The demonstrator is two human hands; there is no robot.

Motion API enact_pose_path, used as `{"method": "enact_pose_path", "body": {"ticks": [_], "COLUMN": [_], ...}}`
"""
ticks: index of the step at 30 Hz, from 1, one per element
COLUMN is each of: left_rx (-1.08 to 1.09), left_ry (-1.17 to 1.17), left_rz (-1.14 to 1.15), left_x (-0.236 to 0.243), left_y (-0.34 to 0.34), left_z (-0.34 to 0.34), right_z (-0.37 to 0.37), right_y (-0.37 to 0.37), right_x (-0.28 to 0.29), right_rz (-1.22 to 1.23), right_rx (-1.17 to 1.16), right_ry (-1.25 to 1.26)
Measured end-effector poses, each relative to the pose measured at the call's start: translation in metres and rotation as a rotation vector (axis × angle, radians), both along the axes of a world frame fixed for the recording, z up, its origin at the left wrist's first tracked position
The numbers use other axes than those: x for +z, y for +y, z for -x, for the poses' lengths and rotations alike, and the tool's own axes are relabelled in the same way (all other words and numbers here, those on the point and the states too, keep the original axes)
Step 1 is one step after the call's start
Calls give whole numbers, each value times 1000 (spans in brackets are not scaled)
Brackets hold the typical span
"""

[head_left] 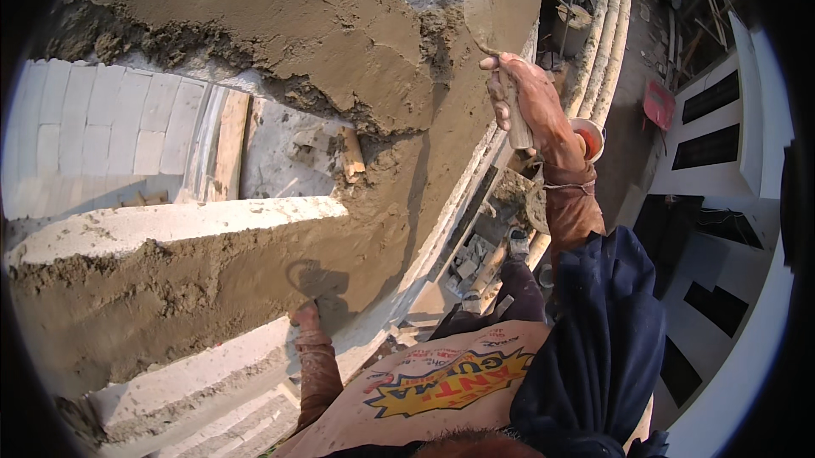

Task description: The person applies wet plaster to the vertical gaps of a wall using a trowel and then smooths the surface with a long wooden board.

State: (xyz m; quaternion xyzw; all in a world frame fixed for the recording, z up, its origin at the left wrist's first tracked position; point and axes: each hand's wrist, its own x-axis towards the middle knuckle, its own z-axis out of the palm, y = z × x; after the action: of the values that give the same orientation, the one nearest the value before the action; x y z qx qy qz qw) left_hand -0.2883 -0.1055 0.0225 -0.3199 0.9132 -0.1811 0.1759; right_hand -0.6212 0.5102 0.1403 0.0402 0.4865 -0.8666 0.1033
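My right hand (531,106) grips the wooden handle (514,114) of a plastering trowel, whose blade (477,8) lies up against fresh grey-brown mortar on the wall band (255,8). My left hand (306,315) rests at the lower mortared band (187,297) beside a pale block edge, its fingers too small and shaded to make out. Between the two bands is an opening with white block wall (102,118), an upright board (229,140) and a broken wooden piece (350,157) at the ragged mortar edge.
Bamboo scaffold poles (598,59) run along the right, beside a white-and-orange bucket (592,134) and a red object (658,106). My feet (518,246) stand on scaffolding above rubble (467,263). A white building (713,135) with dark openings is at far right.
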Motion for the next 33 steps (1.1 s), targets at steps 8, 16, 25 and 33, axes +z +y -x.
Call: {"method": "enact_pose_path", "body": {"ticks": [8, 16, 25, 33], "left_rx": [134, -318, -355, -333], "left_ry": [254, 648, 716, 736], "left_rz": [-100, -329, -325, -303], "left_x": [36, 29, 29, 29], "left_y": [59, 30, 33, 45], "left_z": [32, 11, 16, 7], "right_z": [-44, -90, -92, -99], "right_y": [-70, -167, -147, -174], "right_x": [1, 33, -23, 82], "right_rz": [308, 258, 708, 272], "right_rx": [292, 165, 70, 168], "right_ry": [-36, 251, -169, 218]}}
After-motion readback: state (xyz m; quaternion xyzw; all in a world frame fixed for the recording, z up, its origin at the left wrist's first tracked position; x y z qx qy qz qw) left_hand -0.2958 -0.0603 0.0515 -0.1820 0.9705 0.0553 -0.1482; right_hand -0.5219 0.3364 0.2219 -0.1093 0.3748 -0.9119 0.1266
